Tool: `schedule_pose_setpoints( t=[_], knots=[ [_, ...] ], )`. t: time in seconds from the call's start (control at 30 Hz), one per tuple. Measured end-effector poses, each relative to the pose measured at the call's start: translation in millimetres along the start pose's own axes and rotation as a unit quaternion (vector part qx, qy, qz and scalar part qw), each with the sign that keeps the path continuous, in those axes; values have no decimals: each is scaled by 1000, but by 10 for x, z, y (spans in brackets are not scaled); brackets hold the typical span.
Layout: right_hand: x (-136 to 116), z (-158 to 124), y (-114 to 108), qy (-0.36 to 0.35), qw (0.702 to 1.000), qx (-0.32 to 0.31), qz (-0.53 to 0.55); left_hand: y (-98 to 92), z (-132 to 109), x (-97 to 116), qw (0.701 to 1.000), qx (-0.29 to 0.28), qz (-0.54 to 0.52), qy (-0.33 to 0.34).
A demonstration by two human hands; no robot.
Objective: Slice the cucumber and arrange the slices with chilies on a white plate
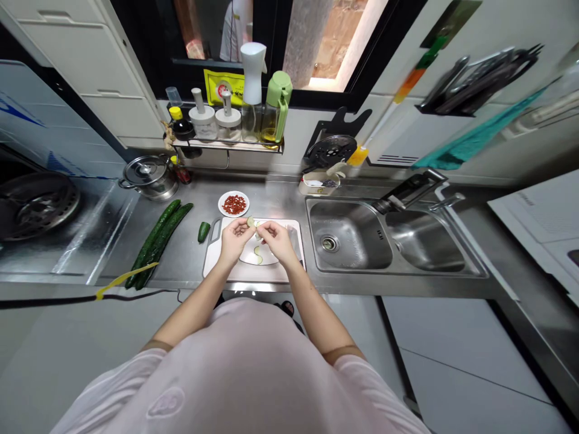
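Over a white plate [246, 258] on the cutting board [221, 274], my two hands are close together. My left hand [234, 237] is closed with a thin pale-green cucumber slice [250, 222] at its fingertips. My right hand [277, 239] has thumb and forefinger pinched together just beside it, over pale slices; what is between those fingers is too small to make out. A few cucumber slices [259, 255] lie curved on the plate below. A short cucumber end [203, 232] rests left of the board. Behind the board stands a small dish [221, 205] of chopped red pieces.
Two long cucumbers [163, 238] lie on the steel counter at left, near a lidded pot [150, 176]. A double sink [353, 235] with a tap [414, 188] is at right. Bottles stand on a wall rack [226, 144]. A yellow strap [126, 278] crosses the counter's front edge.
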State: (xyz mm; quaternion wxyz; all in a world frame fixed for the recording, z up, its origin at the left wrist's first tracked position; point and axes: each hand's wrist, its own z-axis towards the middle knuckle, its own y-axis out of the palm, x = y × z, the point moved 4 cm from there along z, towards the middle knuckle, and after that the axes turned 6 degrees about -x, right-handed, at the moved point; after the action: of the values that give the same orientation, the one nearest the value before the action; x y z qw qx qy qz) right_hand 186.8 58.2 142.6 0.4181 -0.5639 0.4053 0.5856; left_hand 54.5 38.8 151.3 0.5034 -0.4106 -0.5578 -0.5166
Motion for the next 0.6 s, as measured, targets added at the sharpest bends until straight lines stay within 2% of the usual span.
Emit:
schedule_pose_setpoints(
  t=[0.2, 0.33, 0.47, 0.6],
  knots=[
    [172, 52, -86, 60, 996, -65, 11, -91, 26, -236, 997, -22, -48, -63],
    [399, 97, -169, 79, 993, -91, -12, -143, -4, -399, 994, -68, -13, -88],
    [705, 114, -238, 40, 983, -98, -149, -215, -70, -687, 988, -101, 63, -99],
    [949, 68, -228, 45, 942, -119, -310, -299, -144, -1021, 972, -112, 173, -111]
  ],
)
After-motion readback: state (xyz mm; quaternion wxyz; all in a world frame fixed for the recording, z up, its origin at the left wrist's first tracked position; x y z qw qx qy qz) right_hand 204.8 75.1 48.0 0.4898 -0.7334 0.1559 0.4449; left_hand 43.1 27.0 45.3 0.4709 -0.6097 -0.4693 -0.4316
